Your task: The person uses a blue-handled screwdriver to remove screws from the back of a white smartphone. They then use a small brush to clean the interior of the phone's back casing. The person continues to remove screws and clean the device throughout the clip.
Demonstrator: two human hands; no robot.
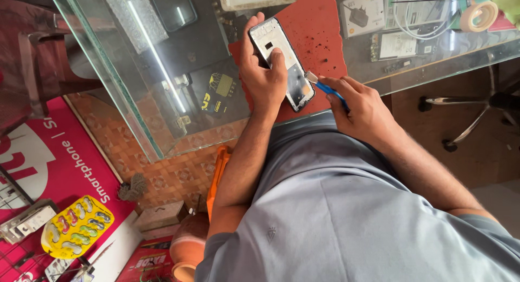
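a grey shirt (346, 217) is seen nearest the camera. above it, the left hand (265, 79) is closed around an opened phone frame (281, 63), thumb pressed on its inner face; the frame is held just over a red mat (319, 33) on the glass counter (135, 71). the right hand (363, 111) is pinched on a blue-handled tool (327, 89), tip at the frame's lower corner. the frame is judged thin, light and easily bent (best held by its long edges). farther off, a tape roll (479, 15) is noted.
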